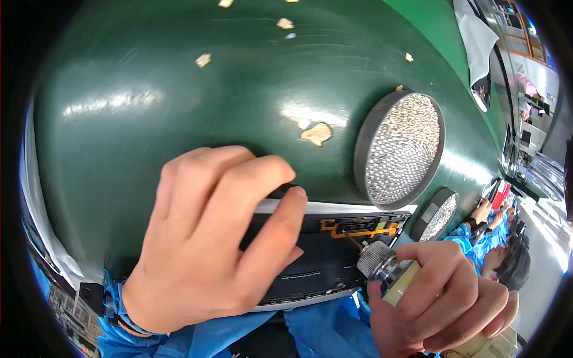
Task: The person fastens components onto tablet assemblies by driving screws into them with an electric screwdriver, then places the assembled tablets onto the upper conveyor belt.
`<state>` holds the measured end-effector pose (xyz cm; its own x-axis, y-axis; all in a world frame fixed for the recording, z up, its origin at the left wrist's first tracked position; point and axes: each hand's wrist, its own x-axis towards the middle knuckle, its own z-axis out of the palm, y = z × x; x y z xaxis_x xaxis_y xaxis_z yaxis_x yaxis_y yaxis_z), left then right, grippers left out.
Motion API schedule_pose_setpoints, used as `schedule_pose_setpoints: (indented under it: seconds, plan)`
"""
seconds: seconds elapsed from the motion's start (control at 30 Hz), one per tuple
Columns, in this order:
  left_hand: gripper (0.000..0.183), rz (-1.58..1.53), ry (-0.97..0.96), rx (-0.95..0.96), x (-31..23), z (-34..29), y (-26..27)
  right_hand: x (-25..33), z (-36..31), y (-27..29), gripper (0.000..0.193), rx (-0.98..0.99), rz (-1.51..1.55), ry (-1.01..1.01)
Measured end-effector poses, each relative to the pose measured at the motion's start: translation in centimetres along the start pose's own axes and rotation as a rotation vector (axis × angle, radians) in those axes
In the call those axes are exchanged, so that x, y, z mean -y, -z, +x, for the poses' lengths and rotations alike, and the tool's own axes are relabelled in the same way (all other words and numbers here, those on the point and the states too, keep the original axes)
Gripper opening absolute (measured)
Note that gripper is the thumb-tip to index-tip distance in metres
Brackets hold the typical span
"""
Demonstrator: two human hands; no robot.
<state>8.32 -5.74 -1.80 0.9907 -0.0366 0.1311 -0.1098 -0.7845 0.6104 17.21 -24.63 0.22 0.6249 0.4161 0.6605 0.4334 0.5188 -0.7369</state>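
Below, glossy green table (137, 143), co-worker (510, 262) beyond, right hand (444, 298) gripping tool (401, 284), left hand (209, 238), hold unclear

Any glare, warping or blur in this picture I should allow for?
Head view: glare streaks the green table on both sides of the large dish; head view: the table's edge bows near the rim; head view: the device is dark, obscuring some detail; head view: left hand and right hand look fairly sharp.

Seeing one tray (362, 152) of pellets (403, 149) on the tabletop (107, 179) behind the panel (319, 253), rightward; seeing another tray (427, 210) right of the panel, a scrap (317, 135) behind.
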Motion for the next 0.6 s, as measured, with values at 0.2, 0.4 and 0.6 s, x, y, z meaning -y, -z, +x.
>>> schedule_pose_setpoints:
  seconds: [0.2, 0.4, 0.6]
  plan:
    - [0.060, -0.008, -0.024, -0.057, 0.1, -0.5, -1.4, -0.7, -0.1, 0.2, 0.072, 0.106, 0.020, -0.055]
    - [0.059, -0.029, -0.057, -0.092, -0.1, -0.1, -2.7, -0.9, -0.1, 1.2, 0.071, 0.155, 0.010, -0.078]
    - [0.056, -0.026, -0.072, -0.114, -0.5, 0.2, -3.3, -1.0, -0.5, 1.4, 0.068, 0.155, -0.027, -0.031]
